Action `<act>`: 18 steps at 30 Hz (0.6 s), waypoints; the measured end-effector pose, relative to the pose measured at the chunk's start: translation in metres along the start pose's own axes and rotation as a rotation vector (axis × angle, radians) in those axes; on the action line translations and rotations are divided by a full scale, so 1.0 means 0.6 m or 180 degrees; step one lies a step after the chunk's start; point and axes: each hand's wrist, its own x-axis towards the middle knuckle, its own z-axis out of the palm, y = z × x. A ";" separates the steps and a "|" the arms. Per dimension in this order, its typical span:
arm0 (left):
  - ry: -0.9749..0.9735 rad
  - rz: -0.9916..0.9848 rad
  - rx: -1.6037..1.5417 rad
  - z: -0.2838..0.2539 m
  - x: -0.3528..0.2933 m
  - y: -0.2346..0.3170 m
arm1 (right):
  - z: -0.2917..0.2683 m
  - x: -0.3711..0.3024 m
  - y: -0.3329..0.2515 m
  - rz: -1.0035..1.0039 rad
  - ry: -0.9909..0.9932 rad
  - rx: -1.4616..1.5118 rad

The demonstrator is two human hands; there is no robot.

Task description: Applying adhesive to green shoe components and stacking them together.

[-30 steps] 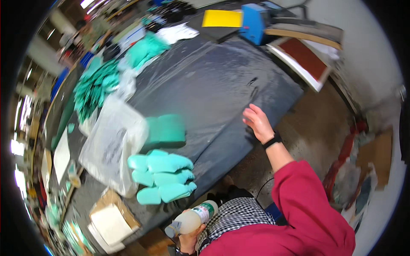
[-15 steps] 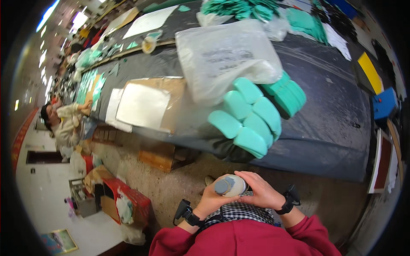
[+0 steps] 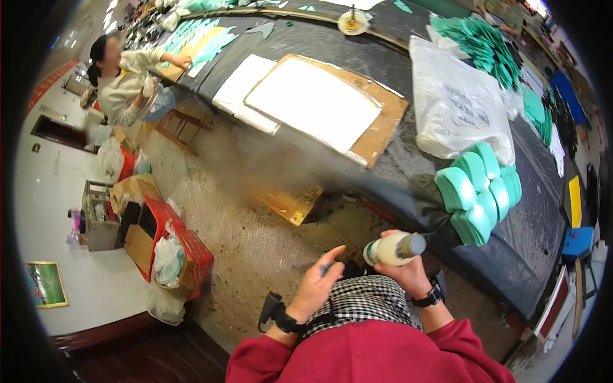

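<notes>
My right hand (image 3: 408, 274) is wrapped around a whitish bottle (image 3: 389, 250). The bottle lies tilted in that grip, its grey top (image 3: 412, 245) to the right and a green band near its other end. Apart from it, to the left, my left hand (image 3: 315, 284) is partly closed, thumb and index finger pinching a small dark blue-grey thing (image 3: 326, 268). What that small thing is, I cannot make out. Both hands are in front of a black-and-white checked cloth (image 3: 361, 300) at my waist.
A dark-covered table (image 3: 440, 230) stands ahead, bearing green pad stacks (image 3: 476, 191), a plastic bag (image 3: 456, 102) and white sheets (image 3: 313, 102) on cardboard. A person (image 3: 121, 76) works at its far left. Red crates (image 3: 201, 252) stand on the left.
My hands have separated: both were around the bottle, and now the right alone has it. The bottle has tipped and moved right. The view has turned left.
</notes>
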 end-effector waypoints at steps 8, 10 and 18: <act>0.1222 -0.0403 -0.0679 -0.259 -0.024 -0.015 | 0.068 0.211 -0.010 -0.0505 0.0826 0.0190; 0.1439 -0.0362 -0.0774 -0.284 -0.007 -0.021 | 0.086 0.273 -0.025 -0.0727 0.0986 0.0300; 0.2073 -0.0553 -0.1054 -0.350 0.066 0.024 | 0.093 0.516 -0.028 -0.0802 0.0950 0.0344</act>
